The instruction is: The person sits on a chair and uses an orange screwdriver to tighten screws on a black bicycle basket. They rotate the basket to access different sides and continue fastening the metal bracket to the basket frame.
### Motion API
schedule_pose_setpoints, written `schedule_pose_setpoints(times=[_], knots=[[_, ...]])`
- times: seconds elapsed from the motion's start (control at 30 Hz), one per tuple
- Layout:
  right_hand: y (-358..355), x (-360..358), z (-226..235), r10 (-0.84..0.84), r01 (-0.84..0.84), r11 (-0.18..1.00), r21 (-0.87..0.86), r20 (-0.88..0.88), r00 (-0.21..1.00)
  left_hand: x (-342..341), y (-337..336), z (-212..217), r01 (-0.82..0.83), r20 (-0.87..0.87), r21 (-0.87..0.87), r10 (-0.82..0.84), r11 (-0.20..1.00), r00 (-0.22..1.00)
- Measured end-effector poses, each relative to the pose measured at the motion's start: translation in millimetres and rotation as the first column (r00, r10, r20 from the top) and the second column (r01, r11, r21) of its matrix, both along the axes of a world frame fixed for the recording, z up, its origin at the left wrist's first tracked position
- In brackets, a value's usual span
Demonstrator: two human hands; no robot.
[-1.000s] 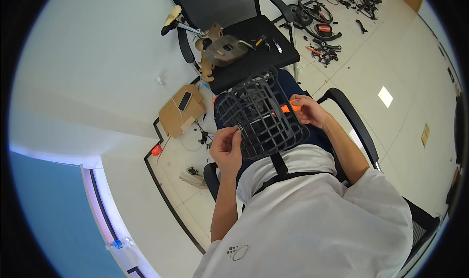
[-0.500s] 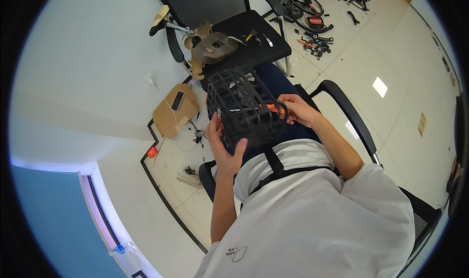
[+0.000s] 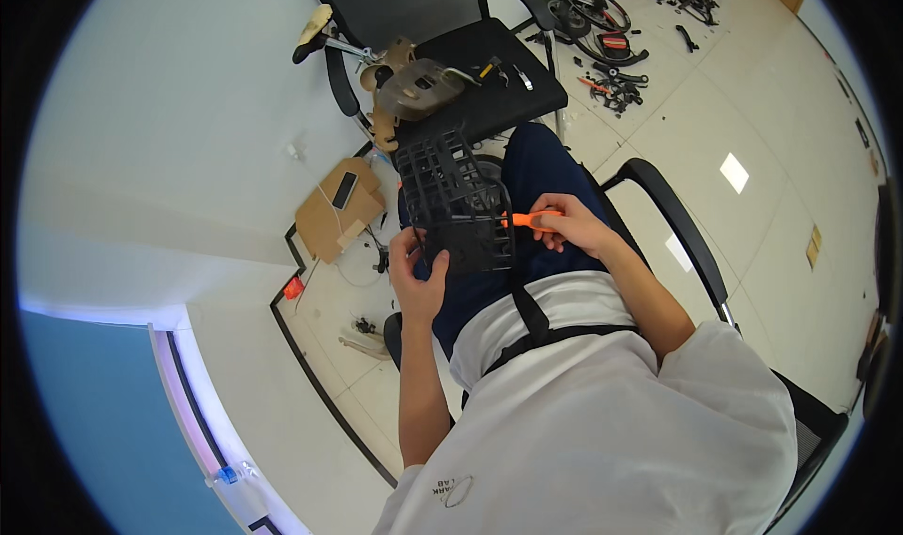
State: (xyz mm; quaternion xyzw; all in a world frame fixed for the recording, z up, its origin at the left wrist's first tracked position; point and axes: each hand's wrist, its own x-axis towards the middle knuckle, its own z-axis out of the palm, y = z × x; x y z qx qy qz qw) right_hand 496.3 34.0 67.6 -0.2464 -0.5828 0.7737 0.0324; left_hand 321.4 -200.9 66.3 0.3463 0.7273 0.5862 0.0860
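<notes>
Two hands work at a black lattice basket (image 3: 450, 196) resting on the person's lap: at 8 o'clock the left hand (image 3: 419, 276) has its fingers clamped on the basket's near corner; at 3 o'clock the right hand (image 3: 569, 226) grips an orange-handled tool (image 3: 530, 220) touching its side.

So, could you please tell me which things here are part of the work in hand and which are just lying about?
In hand:
- black basket, steadied by left hand
- orange tool, in right hand

Lying about:
- cardboard box
- phone on the box
- bike parts on the floor
- saddle
- tools on the chair ahead
</notes>
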Motion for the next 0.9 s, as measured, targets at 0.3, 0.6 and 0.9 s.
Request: schedule_pose_setpoints(times=[0.3, 0.6, 0.9], knots=[[16.6, 19.2, 20.7, -0.037, -0.007, 0.979, -0.203, -0.212, 0.976, 8.8, -2.2, 16.6, 0.135, -0.009, 0.124, -0.135, 0.983, 0.991], [-28.8, -4.3, 33.8, -0.133, -0.022, 0.837, -0.547, -0.241, 0.961, 16.2, -7.5, 31.2, 0.186, -0.318, 0.013, -0.172, 0.983, 0.932], [-30.5, -11.6, 36.1, -0.029, -0.218, 0.796, -0.565, -0.395, 0.918, 36.2, -7.3, 52.0, 0.092, -0.286, 0.043, -0.076, 0.995, 0.955]])
